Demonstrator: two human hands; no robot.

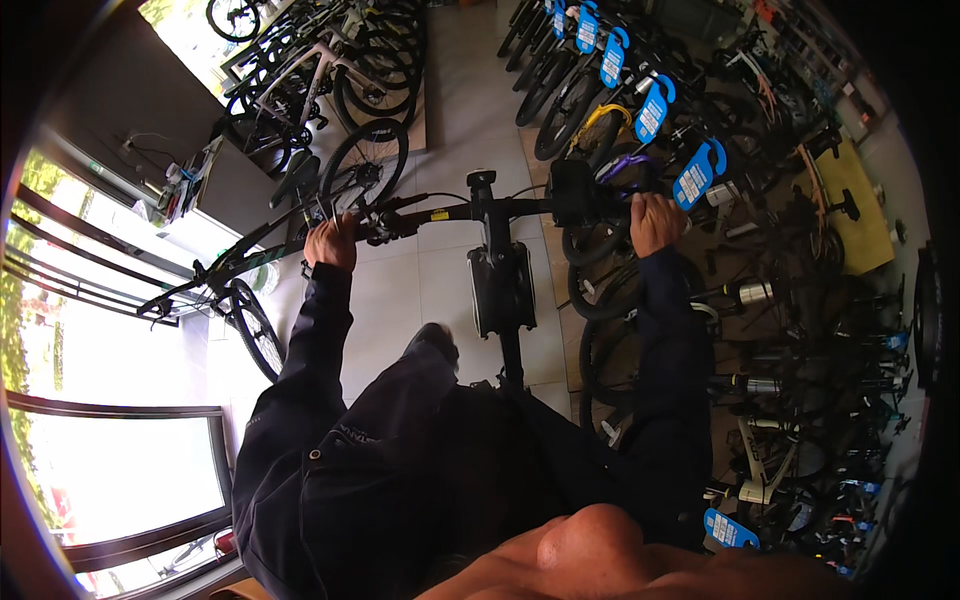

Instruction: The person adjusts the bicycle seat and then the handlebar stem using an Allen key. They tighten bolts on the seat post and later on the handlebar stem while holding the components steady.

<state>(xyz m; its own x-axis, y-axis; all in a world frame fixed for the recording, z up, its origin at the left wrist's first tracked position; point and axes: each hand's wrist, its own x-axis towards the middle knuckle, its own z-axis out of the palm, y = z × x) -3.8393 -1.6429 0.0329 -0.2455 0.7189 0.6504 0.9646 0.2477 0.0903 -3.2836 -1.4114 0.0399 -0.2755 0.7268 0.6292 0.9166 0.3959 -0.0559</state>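
Observation:
A black bicycle stands between my legs, its flat handlebar running across in front of me. My left hand is wrapped round the left end of the bar, beside the brake lever and cables. Round the right end closes my right hand. Next to it, a dark boxy item sits on the bar. The stem is in the middle. Below it, a wide black block hangs by the frame. My dark sleeves reach forward on both sides, and one shoe shows on the floor.
A close row of bikes with blue hanging tags lines the right side. More bikes crowd the far left. Another bicycle stands close by my left hand, near a white counter and glass doors. Grey tiled floor runs ahead.

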